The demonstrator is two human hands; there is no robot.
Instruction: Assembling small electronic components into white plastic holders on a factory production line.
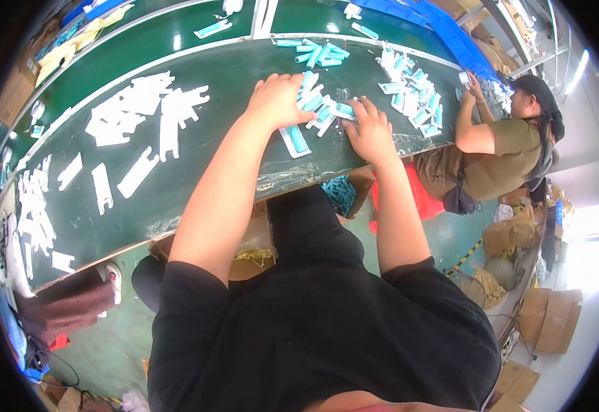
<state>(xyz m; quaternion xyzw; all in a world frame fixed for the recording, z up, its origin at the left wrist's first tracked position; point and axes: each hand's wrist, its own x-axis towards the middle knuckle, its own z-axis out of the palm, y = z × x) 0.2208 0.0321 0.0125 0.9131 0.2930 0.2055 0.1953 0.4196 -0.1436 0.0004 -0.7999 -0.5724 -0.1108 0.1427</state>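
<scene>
My left hand (pixel 275 103) lies over the left side of a small pile of white plastic holders with teal cylinders (pixel 310 101), its fingers spread and thumb resting against the pile. On the pile's right side, my right hand (pixel 370 132) has its fingers and thumb closed about a teal cylinder (pixel 345 110) in a white holder. Just below the pile, another white holder with a teal insert (pixel 295 141) lies flat on the dark green table (pixel 217 144). The fingertips of my left hand are partly hidden.
White flat holders (pixel 124 110) lie in heaps on the left. Loose teal cylinders (pixel 320 53) sit at the back, beside a filled-holder heap (pixel 413 89). A cardboard box of teal cylinders (pixel 341 194) stands below the table edge. A co-worker (pixel 512 141) sits at right.
</scene>
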